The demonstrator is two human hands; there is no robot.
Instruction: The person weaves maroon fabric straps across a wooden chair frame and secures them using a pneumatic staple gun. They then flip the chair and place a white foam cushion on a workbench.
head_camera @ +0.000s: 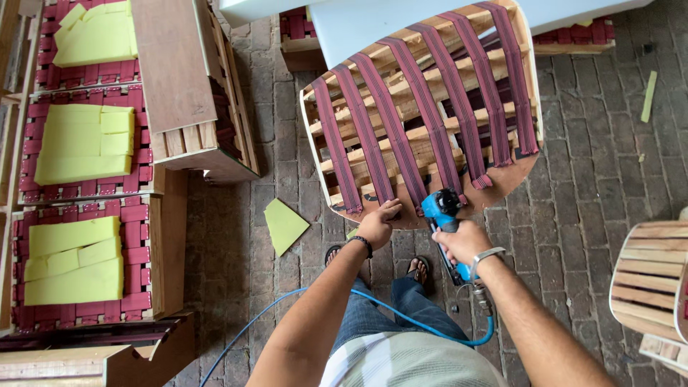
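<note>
R hand (464, 242) grips blue pneumatic stapler (442, 215) w/ nose at wooden chair frame (502, 180); L hand (378, 223) presses maroon webbing strap (367, 136) end flat. Frames (168, 236) at left hold yellow foam pads (72, 261).

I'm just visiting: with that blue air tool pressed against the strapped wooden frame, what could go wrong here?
The left hand presses a maroon strap onto the wooden frame close to the nose of the blue staple gun held by the right hand, so a slip might catch fingers. The blue air hose loops past the sandalled feet, a possible trip or snag. The frame looks tilted and could shift.
</note>
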